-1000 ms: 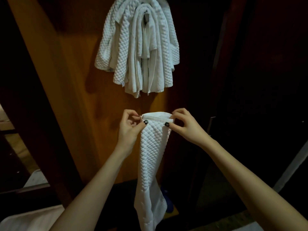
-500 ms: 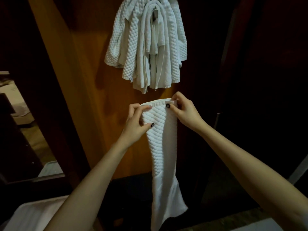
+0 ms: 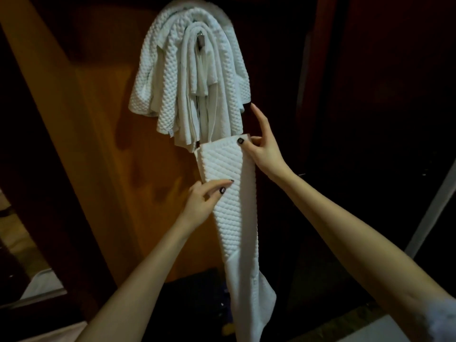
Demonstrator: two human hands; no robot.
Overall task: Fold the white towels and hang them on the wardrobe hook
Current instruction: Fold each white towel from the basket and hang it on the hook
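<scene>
We face the open wardrobe, dark but for the orange-brown wooden panel (image 3: 98,119) at its back. High on the panel sits the wardrobe hook (image 3: 201,41), its metal tip just showing among the hung towels (image 3: 172,82), several white ones draped over it in a thick bundle that falls to both sides.

Just below that bundle we hold the folded towel (image 3: 229,169), a long narrow strip hanging nearer to us, its top edge level and almost touching the lowest hems above. Our right hand (image 3: 265,150) pinches the top right corner between thumb and curled fingers, with the forefinger stretched up toward the bundle; this grip carries the weight and keeps the layers square. Our left hand (image 3: 202,201) is lower on the left edge, thumb and forefinger laid on the front and gathering the cloth inward, so the strip narrows there. We cannot tell whether its other fingers reach behind.

We judge the fold is done and the hanging is next. With the hook already crowded, the strip must rise over the bundle, and a narrow, tightly held towel should slip less.
</scene>
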